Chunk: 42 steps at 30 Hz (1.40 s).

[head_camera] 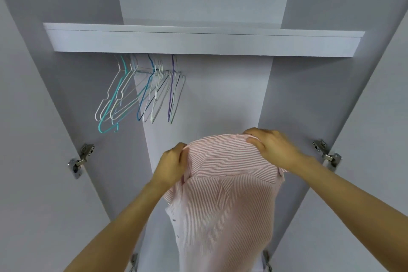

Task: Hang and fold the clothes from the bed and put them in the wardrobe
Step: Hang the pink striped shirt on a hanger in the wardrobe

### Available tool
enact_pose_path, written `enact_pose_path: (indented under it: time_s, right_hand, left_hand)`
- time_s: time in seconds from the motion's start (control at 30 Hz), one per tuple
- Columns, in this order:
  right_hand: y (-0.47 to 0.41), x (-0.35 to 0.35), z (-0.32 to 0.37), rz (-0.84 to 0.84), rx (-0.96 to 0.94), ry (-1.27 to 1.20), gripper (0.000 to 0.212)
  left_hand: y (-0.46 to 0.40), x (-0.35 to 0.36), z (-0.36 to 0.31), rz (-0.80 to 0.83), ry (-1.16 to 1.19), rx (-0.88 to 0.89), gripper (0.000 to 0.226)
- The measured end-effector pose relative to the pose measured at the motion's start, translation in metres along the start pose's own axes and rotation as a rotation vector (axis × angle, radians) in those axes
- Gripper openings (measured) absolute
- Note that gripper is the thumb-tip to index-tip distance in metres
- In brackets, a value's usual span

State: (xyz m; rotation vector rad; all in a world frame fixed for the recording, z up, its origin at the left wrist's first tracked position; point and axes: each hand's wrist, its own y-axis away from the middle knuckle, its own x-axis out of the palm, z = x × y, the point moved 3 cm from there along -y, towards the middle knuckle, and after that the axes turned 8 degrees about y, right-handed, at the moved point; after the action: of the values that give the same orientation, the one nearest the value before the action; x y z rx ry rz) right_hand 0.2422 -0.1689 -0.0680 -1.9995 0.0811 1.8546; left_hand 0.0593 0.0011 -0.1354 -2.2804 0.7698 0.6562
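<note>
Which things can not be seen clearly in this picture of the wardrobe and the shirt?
- Head view: whether a hanger is inside the striped shirt; the cloth covers it.
- The fingertips of the left hand and right hand; shirt folds hide them.
- The rail holding the empty hangers; the shelf hides it.
- The shirt's lower part; the bottom edge cuts it off.
</note>
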Motion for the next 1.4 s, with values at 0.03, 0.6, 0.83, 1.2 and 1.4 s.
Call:
enact_pose_path:
  time_s: [0.03,0.6,0.83,1.2,1.4]
  right_hand:
    - [0.001,0.002,-0.005,0.002,0.019,-0.001,0.032]
    - [-0.103,0.082,0.093,0.262,0.127,-0.918,0.027]
    - [-0.215,0.099,0.125,0.037,0.667,-1.318,0.017]
    - [-0.24,0.108,0.128,-0.08,0.779,-1.341,0.022]
    - [-0.221,0.094,0.111,-0.13,0.743,-1.397,0.024]
  left_hand:
    - [-0.003,-0.008,-0.004,-0.022,-0.041,0.048,0.025]
    - [-0.024,-0.106,0.054,-0.323,0.002,-0.167,0.032]
    - [-0.051,-0.119,0.108,-0.263,0.004,-0.18,0.019]
    - [-0.073,-0.12,0.134,-0.236,0.027,-0.172,0.017]
    - [-0.07,-0.116,0.123,-0.232,-0.009,-0.162,0.017]
